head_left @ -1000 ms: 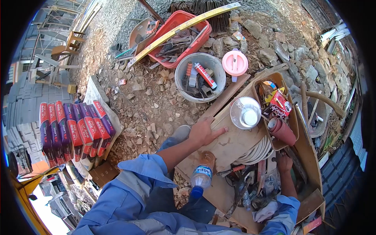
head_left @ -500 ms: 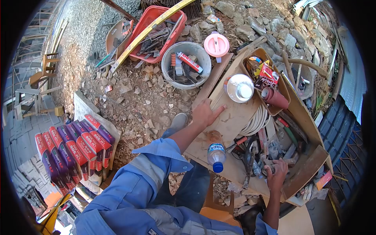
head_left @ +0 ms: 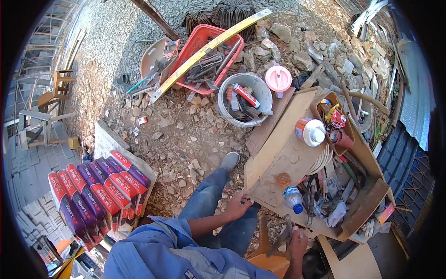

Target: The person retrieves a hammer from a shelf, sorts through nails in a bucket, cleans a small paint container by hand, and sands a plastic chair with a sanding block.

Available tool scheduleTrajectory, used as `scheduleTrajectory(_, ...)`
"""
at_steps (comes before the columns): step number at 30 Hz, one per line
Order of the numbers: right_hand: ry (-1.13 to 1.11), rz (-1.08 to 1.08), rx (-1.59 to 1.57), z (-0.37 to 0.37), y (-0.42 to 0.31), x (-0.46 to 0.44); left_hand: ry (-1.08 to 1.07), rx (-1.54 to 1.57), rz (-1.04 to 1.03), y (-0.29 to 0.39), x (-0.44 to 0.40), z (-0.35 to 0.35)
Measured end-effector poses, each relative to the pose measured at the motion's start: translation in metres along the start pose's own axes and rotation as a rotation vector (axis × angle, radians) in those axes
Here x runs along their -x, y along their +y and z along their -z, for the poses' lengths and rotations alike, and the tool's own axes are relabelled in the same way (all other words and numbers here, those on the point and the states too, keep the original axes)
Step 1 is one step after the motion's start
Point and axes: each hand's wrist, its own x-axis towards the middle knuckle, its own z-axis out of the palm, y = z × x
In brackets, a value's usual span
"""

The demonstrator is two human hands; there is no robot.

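My right hand (head_left: pixel 298 242) is closed around a long, dull grey metal tool (head_left: pixel 280 239), held slanting below the near side of the wooden box (head_left: pixel 265 183). Its exact kind is hard to make out. My left hand (head_left: pixel 238 205) is by the box's near left corner, fingers loosely curled and apart, with nothing visible in them. On the box's board lie a water bottle with a blue cap (head_left: pixel 293 199) and a larger clear bottle with an orange label (head_left: pixel 310 131). A coil of pale cable (head_left: pixel 321 160) and mixed hand tools fill the box's open part.
A grey bucket (head_left: pixel 223 109) with tools, a pink-lidded jug (head_left: pixel 278 78) and a red tub (head_left: pixel 200 39) under a yellow spirit level (head_left: pixel 211 46) stand ahead on stony ground. Stacked red and purple bags (head_left: pixel 100 193) are at left. An orange plastic stool (head_left: pixel 267 262) is close to my legs.
My left hand has drawn back from the board to the box's corner. My right hand has left the box's contents and now holds the grey tool. The view has shifted, so the scene sits differently.
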Motion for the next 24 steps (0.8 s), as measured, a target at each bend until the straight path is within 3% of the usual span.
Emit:
scheduleTrajectory(1, -0.032, 0.004, 0.014, -0.018, -0.003, 0.003, -0.208, 0.141, 0.15, 0.004, 0.019, -0.001)
scheduleTrajectory(3, -0.13, 0.025, 0.105, -0.055, -0.023, 0.007, -0.465, 0.241, 0.217, 0.009, 0.047, -0.009)
scheduleTrajectory(6, -0.24, 0.139, -0.038, -0.103, -0.069, 0.012, -0.464, 0.857, 0.529, 0.001, 0.053, -0.024)
scheduleTrajectory(8, -0.325, 0.193, -0.226, -0.132, -0.083, 0.012, -0.326, 0.864, 0.376, 0.008, 0.037, -0.004)
scheduleTrajectory(11, -0.127, 0.577, 0.037, -0.152, -0.127, 0.013, -0.215, 1.071, 0.255, -0.005, 0.0, 0.03)
scheduleTrajectory(14, -0.221, 0.608, 0.167, -0.186, -0.117, -0.001, -0.157, 1.146, 0.266, 0.039, -0.005, 0.082)
scheduleTrajectory(15, -0.335, 0.579, 0.084, -0.196, -0.118, -0.006, -0.166, 1.149, 0.275, 0.049, -0.006, 0.094)
scheduleTrajectory(18, -0.482, 0.244, 0.272, -0.215, -0.131, -0.015, -0.212, 1.145, 0.23, 0.056, -0.013, 0.115)
scheduleTrajectory(21, -0.403, 0.274, 0.188, -0.225, -0.15, -0.014, -0.185, 1.085, 0.222, 0.055, -0.02, 0.123)
scheduleTrajectory(24, -0.59, 0.007, -0.116, -0.238, -0.117, -0.032, -0.158, 0.875, 0.291, 0.031, -0.032, 0.13)
